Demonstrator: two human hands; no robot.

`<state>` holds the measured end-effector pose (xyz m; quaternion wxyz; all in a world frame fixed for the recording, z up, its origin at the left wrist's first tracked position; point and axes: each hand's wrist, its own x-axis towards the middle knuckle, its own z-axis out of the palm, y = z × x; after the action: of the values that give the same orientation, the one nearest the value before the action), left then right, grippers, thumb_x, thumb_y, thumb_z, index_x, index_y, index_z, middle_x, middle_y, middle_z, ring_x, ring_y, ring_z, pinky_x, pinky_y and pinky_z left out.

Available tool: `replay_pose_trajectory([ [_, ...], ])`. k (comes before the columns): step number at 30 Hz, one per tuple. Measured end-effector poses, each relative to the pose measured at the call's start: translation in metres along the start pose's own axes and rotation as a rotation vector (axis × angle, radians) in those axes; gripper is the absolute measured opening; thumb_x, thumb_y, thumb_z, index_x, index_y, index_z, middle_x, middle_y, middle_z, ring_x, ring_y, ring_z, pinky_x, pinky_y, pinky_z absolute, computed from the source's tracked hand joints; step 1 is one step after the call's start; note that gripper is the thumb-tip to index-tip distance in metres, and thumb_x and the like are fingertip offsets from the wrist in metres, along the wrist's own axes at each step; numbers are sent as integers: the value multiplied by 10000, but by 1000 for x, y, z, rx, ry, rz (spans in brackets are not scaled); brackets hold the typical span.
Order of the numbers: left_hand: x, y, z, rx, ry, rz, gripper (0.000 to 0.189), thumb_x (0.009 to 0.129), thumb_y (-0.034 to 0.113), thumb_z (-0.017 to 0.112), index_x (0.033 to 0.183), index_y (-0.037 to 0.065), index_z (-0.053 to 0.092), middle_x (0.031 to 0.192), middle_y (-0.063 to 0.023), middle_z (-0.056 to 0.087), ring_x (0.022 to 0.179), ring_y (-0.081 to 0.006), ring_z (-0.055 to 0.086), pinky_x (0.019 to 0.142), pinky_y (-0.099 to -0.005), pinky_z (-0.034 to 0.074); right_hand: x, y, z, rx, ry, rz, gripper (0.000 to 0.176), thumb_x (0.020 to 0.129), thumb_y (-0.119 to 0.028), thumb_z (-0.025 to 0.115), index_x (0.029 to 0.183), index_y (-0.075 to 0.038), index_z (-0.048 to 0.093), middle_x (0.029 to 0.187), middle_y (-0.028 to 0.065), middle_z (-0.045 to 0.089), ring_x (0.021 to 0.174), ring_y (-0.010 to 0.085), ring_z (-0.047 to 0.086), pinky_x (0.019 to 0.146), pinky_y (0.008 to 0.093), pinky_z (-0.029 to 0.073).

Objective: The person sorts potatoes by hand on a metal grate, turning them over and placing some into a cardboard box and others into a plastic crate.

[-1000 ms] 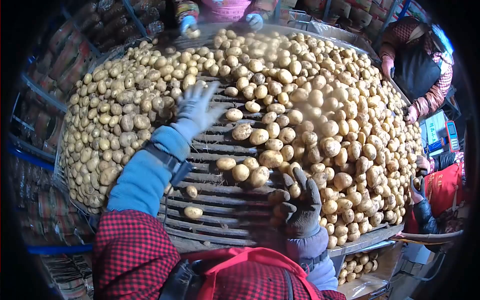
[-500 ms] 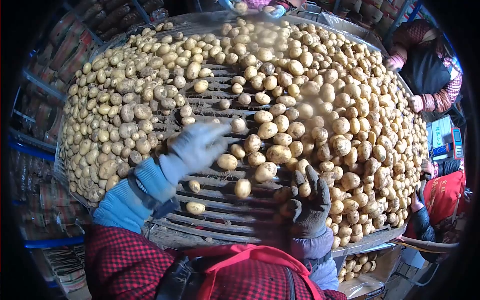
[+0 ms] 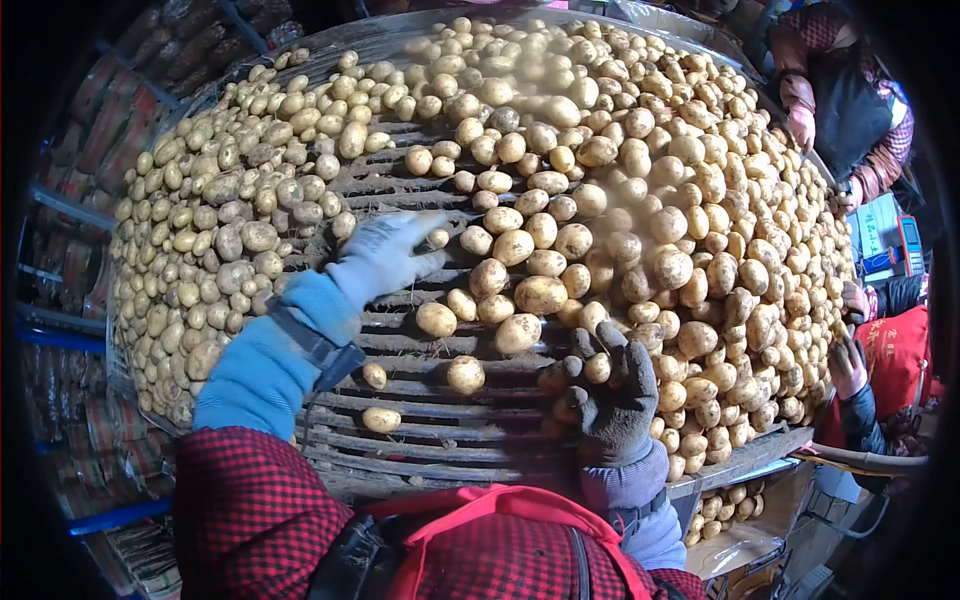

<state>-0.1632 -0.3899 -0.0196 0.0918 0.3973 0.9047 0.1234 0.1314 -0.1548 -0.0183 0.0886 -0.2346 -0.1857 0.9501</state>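
Note:
Many potatoes (image 3: 540, 294) lie on a slatted sorting table (image 3: 440, 428). My left hand (image 3: 383, 258), in a pale grey glove, reaches over the slats left of centre. Its fingers stretch right and its thumb is apart, with a small potato (image 3: 438, 238) in the gap between them. At the near right, my right hand (image 3: 622, 405) wears a dark grey glove. Its fingers curl around a small potato (image 3: 597, 368) by the thumb. Dark, shaded potatoes lie just left of that thumb. A few single potatoes, one of them round (image 3: 466, 375), rest on the slats between my hands.
Potatoes heap up on the left (image 3: 215, 270) and right (image 3: 740, 260). A person (image 3: 850, 110) stands at the far right edge, and another person's hand (image 3: 850, 368) is lower down. Beneath the table's right side, a box (image 3: 735, 550) holds potatoes. Shelving lines the left.
My left hand has moved slightly farther from me and its fingers are less blurred. My right hand keeps its place by the small potato. The whole view has shifted a little.

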Motion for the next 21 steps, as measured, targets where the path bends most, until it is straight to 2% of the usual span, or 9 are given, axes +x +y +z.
replay_pose_trajectory([
  [5,12,19,0,145,-105,-23,526,912,341,747,1394,165,628,1282,-182,674,1189,-389,637,1039,-456,499,1,8,-12,-292,-212,-222,380,1105,-174,510,1449,-13,516,1352,202,615,1094,303,680,756,307,613],
  [7,8,24,-2,-44,15,-98,470,930,312,731,1357,135,647,1268,-179,682,1183,-384,645,1028,-463,509,5,11,-26,-258,-260,-196,402,1084,-97,519,1476,-10,491,1354,202,614,1096,283,679,765,296,606],
  [9,-2,50,9,-262,276,123,454,934,281,741,1333,83,653,1246,-177,684,1153,-365,665,999,-452,535,6,6,-35,-230,-305,-154,444,1063,-20,528,1502,-7,466,1356,202,612,1099,264,678,774,285,599],
  [11,-14,104,3,-358,240,271,466,939,286,756,1339,70,651,1264,-177,682,1162,-373,662,1013,-443,534,10,3,-38,-92,-269,143,587,1016,56,556,1572,-24,387,1399,191,595,1105,235,675,791,269,587],
  [13,-17,139,-2,-433,218,517,612,951,459,724,1413,75,609,1372,-181,647,1240,-387,628,1071,-467,499,-2,0,17,-219,-163,25,776,922,129,641,1613,-57,338,1455,185,574,1089,217,671,782,256,582],
  [15,-25,156,-2,-277,178,529,851,941,657,637,1500,27,512,1465,-220,571,1335,-394,564,1138,-482,436,-2,19,27,-247,78,-163,662,1007,-30,614,1612,-74,347,1448,194,579,1036,223,665,721,251,580],
  [17,-27,136,-19,-246,211,480,849,927,655,659,1481,26,528,1448,-219,582,1313,-395,578,1124,-477,451,-3,3,22,-64,-56,-13,591,1051,-149,561,1605,-91,366,1439,197,582,1007,229,657,679,246,571],
  [19,-33,92,-29,-227,267,285,657,944,476,721,1418,41,588,1303,-207,662,1210,-367,644,1074,-473,492,-3,-3,17,132,-190,132,544,1094,-269,509,1599,-108,385,1431,200,585,979,236,650,637,242,562],
  [21,-53,47,-49,-9,258,-60,593,955,390,708,1437,66,586,1293,-196,674,1191,-369,652,1036,-467,510,-4,0,11,-103,-66,40,568,1114,-459,390,1575,-128,428,1391,200,599,935,232,627,549,218,510],
])
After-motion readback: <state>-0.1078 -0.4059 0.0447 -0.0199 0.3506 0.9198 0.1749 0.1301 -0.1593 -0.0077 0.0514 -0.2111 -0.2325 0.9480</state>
